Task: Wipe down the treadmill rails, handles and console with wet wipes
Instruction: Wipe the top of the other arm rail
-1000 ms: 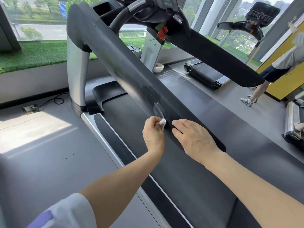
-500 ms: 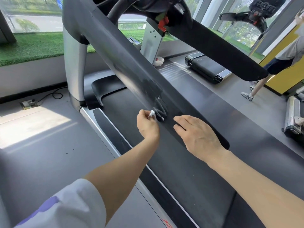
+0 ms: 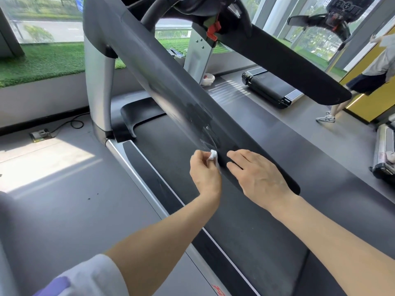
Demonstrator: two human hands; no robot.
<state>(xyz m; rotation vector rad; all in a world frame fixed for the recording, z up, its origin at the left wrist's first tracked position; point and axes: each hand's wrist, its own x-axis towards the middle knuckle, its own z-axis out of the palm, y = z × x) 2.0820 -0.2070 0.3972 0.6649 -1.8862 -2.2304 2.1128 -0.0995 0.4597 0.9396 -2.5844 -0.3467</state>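
Rail-wiping step: your left hand (image 3: 206, 170) pinches a small balled wet wipe (image 3: 213, 155) against the inner edge of the left rail (image 3: 171, 86), beside wet streaks; your right hand (image 3: 259, 178) rests flat, fingers straight, on the rail top. Next, likely drag the wipe along toward the rail's near end, then do the far rail (image 3: 299, 75), neither visibly wet.

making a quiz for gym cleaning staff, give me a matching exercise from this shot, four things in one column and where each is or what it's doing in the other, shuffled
Things
1. left hand
2. right hand
3. red clip
4. crumpled white bag

Places or states
A. on the floor by the silver upright
B. fingers laid flat on the near black rail
C. pinches a small wet wipe against the rail
D. hangs under the console

Pairs: 1-C, 2-B, 3-D, 4-A
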